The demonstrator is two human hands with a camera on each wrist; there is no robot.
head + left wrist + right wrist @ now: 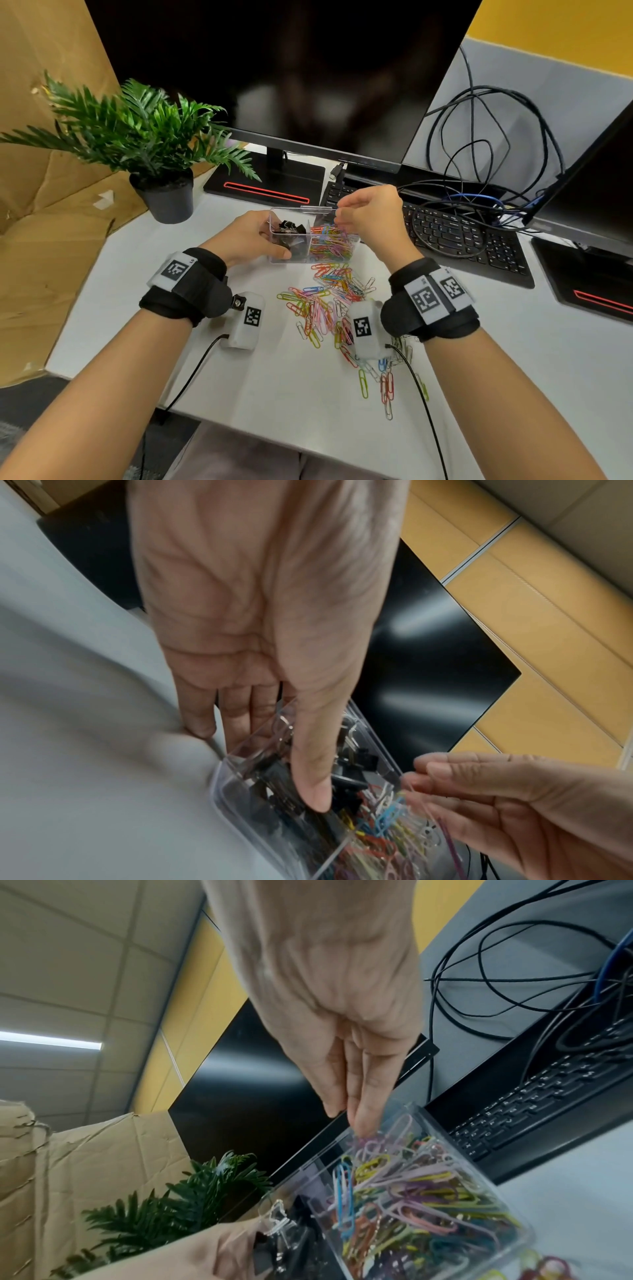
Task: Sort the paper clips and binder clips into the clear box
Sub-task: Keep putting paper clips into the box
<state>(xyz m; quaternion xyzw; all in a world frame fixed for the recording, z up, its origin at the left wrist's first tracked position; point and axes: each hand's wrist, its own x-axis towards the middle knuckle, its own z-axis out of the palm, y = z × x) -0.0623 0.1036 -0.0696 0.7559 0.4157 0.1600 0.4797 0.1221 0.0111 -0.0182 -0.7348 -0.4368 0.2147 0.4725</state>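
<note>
Standing on the white bench before the keyboard, one clear box of hard transparent plastic is seen, split into two compartments: black binder clips on the left, coloured wire paper clips on the right. The box is gripped by the left hand, thumb curled inside the binder-clip side. Above the right compartment the right hand is held, fingers pressed together pointing down; what they pinch cannot be told. Many loose paper clips are scattered nearer the person.
</note>
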